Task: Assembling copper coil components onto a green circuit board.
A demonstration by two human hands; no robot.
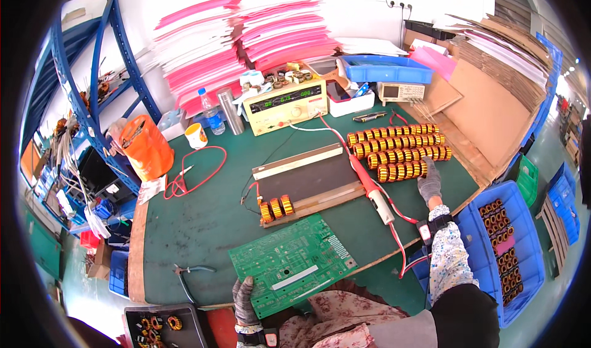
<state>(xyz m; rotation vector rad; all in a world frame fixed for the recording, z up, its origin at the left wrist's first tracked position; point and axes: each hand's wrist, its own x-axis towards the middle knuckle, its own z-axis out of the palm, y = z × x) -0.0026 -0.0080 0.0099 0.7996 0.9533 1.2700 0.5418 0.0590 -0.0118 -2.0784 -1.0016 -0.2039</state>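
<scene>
My left hand [245, 302], in a grey glove, grips the near left edge of a green circuit board [308, 249]. The board lies tilted at the table's front edge, with a white strip across it. My right hand [429, 185], also gloved, is closed at the right end of the nearest row of copper-wound toroidal coils [400, 171], its fingers around the end coil. Several such rows lie side by side behind it. Left of them is a dark fixture plate [308, 176] with pale rails; three coils [277, 208] sit at its near left corner.
A red-and-white probe [372, 191] with cables lies across the fixture. Behind stands a yellow bench meter [286, 108]. Pliers [191, 274] lie at front left, above a black tray [132, 317] of coils. A blue crate [529, 256] with coils stands at right; an orange bag [146, 148] is at left.
</scene>
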